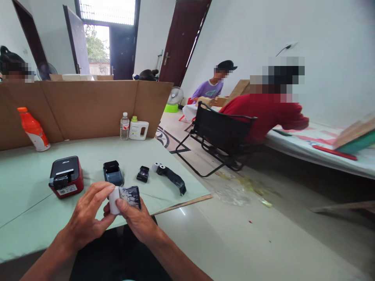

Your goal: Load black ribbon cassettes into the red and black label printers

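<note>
White roll (114, 200) with a dark, patchy strip (130, 196) joined to its side is held between the 2 hands, above the near edge of the counter. The pale green counter (23, 195) spreads beneath everything. A brown cardboard screen (93, 105) stands along its far side. Beyond the counter's right side, a person in red (263, 113) sits on a black chair (225, 128). The left hand (88, 214) pinches the roll from the left, fingertips at its top and thumb low; the right hand (137, 220) closes on it from the other side, thumb over the join. On the counter are a red-and-black printer (66, 175), a leaning orange bottle (34, 128), a dark blue device (113, 173), a white jug (138, 129) beside a clear bottle (124, 127), a black strip (175, 180), a small black piece (143, 174), probably a holder, and 2 small white rolls (158, 168) touching the black strip's upper end.
</note>
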Demonstrator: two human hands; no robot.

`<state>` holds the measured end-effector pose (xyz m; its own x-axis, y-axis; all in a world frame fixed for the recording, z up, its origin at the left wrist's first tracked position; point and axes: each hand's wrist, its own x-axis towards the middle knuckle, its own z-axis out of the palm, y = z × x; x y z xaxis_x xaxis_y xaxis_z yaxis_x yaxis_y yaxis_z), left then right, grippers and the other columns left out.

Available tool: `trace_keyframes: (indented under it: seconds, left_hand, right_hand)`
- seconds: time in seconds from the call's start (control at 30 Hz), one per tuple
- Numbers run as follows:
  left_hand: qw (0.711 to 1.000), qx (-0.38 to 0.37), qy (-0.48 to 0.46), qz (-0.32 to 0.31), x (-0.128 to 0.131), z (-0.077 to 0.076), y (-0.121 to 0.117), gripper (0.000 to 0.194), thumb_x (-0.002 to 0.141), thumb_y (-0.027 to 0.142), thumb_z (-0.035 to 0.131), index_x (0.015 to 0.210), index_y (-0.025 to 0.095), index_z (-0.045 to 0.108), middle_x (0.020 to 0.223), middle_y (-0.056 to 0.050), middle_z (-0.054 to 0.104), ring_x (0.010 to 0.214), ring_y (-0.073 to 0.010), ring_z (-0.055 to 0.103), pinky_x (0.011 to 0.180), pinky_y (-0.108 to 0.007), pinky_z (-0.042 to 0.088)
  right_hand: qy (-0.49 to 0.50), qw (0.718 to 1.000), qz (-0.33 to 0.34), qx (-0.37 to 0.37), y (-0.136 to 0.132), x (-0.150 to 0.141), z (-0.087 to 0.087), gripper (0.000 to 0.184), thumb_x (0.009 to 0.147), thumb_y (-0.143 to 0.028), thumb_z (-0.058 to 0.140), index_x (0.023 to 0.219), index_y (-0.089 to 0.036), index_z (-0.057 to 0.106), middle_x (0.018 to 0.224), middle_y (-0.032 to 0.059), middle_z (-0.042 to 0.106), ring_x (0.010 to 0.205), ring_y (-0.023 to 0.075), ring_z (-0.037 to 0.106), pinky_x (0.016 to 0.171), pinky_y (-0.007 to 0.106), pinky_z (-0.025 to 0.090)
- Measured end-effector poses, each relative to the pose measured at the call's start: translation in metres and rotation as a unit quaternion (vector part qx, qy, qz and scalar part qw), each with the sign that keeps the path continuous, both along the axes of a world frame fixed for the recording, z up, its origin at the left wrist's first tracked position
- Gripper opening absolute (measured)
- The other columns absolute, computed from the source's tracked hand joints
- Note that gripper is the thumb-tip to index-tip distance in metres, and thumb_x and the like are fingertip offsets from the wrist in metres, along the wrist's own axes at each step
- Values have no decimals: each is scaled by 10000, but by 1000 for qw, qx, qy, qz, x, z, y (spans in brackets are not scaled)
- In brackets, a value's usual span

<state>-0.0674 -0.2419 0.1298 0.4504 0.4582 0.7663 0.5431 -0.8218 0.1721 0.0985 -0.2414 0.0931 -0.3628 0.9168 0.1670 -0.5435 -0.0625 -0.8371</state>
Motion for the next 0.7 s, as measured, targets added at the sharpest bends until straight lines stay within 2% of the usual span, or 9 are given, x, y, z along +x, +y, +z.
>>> trace_keyframes:
  seconds: [0.1, 0.2, 0.3, 0.53, 0.6, 0.7]
  left_hand:
    - [1000, -9, -9, -22, -1, 2, -1, 597, 860, 38, 670, 1421, 150, 500, 1255, -152, 666, 1205, -255, 643, 1027, -399, 574]
    - [999, 11, 41, -14, 1, 6, -2, 602, 861, 13, 651, 1431, 109, 483, 1253, -170, 672, 1220, -263, 636, 1044, -411, 567]
    - [994, 45, 97, 8, 6, 10, -3, 594, 856, -25, 619, 1427, 60, 480, 1238, -190, 676, 1209, -282, 634, 1040, -432, 570]
    - [975, 84, 181, 95, 11, 10, -7, 546, 900, -27, 546, 1438, 42, 479, 1213, -206, 679, 1182, -330, 644, 1001, -503, 585]
    - [980, 71, 168, 80, 9, 9, -6, 556, 910, -14, 560, 1454, 59, 466, 1235, -204, 676, 1205, -324, 640, 1019, -496, 580]
    - [996, 23, 83, 8, 3, 6, -4, 616, 909, 46, 643, 1485, 105, 432, 1300, -191, 661, 1271, -291, 618, 1068, -447, 561]
  right_hand:
    - [13, 999, 27, -19, -2, 4, 1, 384, 841, -522, 801, 927, -148, 784, 762, 67, 716, 711, 201, 670, 800, 376, 573]
    - [-16, 1000, -14, -7, -2, 6, -3, 342, 846, -500, 804, 865, -159, 787, 767, 60, 710, 720, 190, 654, 830, 369, 567]
    - [-46, 996, -77, 8, -2, 7, -5, 306, 825, -475, 828, 789, -177, 766, 736, 27, 669, 705, 168, 593, 779, 323, 545]
    - [-107, 985, -111, 82, -2, 1, 10, 426, 855, -521, 780, 667, -157, 662, 682, -11, 531, 662, 127, 437, 635, 256, 443]
    - [-95, 985, -121, 81, -2, 0, 10, 418, 846, -516, 793, 667, -160, 669, 672, -14, 537, 651, 127, 452, 646, 259, 459]
    - [-59, 995, -65, 56, -2, 1, 6, 406, 868, -531, 767, 708, -160, 731, 669, 5, 601, 653, 150, 552, 736, 304, 528]
